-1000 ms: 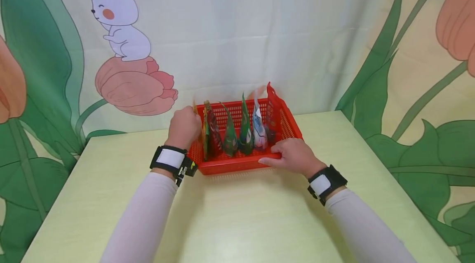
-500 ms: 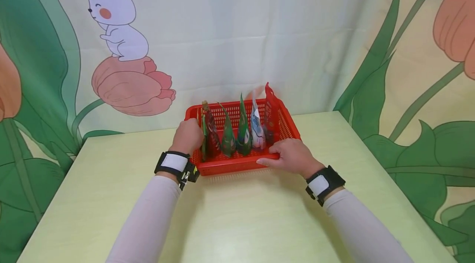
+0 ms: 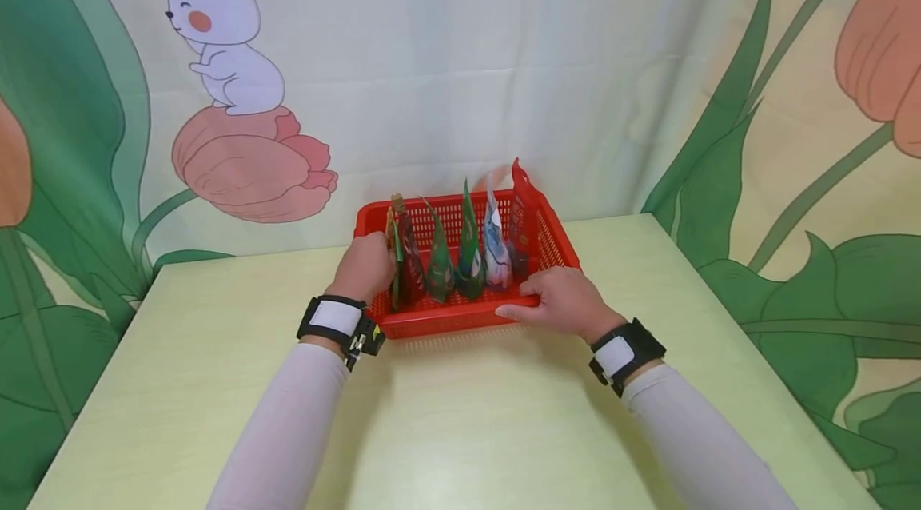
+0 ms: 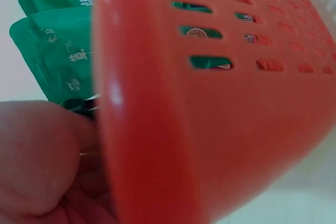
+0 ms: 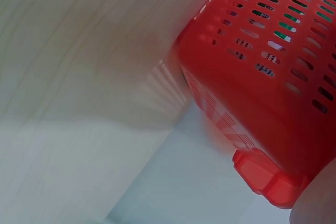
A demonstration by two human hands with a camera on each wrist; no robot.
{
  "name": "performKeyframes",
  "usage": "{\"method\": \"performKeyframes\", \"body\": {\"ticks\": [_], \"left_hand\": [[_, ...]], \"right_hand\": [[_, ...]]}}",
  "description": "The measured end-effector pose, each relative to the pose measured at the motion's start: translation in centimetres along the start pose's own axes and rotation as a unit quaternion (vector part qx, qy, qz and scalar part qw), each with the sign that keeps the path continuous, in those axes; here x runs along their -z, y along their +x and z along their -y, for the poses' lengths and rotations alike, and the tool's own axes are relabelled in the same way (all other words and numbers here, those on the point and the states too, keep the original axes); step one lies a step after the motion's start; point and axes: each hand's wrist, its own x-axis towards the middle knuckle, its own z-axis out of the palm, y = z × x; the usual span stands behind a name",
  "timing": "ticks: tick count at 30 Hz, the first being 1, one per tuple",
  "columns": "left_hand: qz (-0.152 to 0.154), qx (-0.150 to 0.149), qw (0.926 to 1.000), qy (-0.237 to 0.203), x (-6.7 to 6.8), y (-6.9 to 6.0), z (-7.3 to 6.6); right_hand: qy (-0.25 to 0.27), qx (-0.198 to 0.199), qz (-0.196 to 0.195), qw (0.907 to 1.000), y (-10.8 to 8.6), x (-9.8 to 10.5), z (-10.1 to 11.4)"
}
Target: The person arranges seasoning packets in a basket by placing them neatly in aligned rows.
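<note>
A red perforated plastic basket (image 3: 439, 324) stands near the back of the table, holding a row of upright packets. My left hand (image 3: 364, 266), with curled fingers, is at the basket's left end and pinches a thin yellowish packet (image 3: 391, 232); most of that packet is hidden. Beside it stand a dark red packet (image 3: 412, 264), green pouches (image 3: 471, 258), a white-and-blue packet (image 3: 496, 250) and a red packet (image 3: 524, 226). My right hand (image 3: 564, 302) grips the front rim near the right corner, thumb outside. In the left wrist view, the left hand (image 4: 39, 158) is inside the rim (image 4: 126, 93).
The pale yellow table (image 3: 460, 422) extends in front of and beside the basket. Behind it hangs a curtain (image 3: 576, 78) printed with a rabbit, tulips and leaves. Both wrists wear black straps (image 3: 338, 318) with small devices.
My left hand has moved down into the basket's left end, lowering the yellowish packet beside the others. My right hand keeps its grip on the rim. The view has shifted slightly.
</note>
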Motion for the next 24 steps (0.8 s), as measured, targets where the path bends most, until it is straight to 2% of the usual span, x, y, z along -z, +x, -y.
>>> {"method": "performKeyframes", "body": {"ticks": [5,14,18,21,24], "left_hand": [[0.018,0.005,0.9997,-0.019,0.4,-0.1,0.1],[0.077,0.025,0.9945,-0.066,2.1,-1.3,0.3],[0.087,0.04,0.9915,-0.087,2.2,-2.1,0.7],[0.07,0.049,0.9888,-0.122,2.0,-2.8,1.3],[0.014,0.047,0.9842,-0.17,1.3,-3.5,2.2]], "right_hand": [[0.004,-0.005,0.006,1.0,0.0,-0.1,-0.1],[0.011,-0.012,0.011,0.9998,0.1,0.0,0.5],[0.014,-0.021,0.013,0.9996,0.0,-0.1,0.7],[0.016,-0.03,0.008,0.9994,-0.2,-0.2,0.8],[0.065,-0.038,-0.018,0.997,-0.6,0.1,0.7]]}}
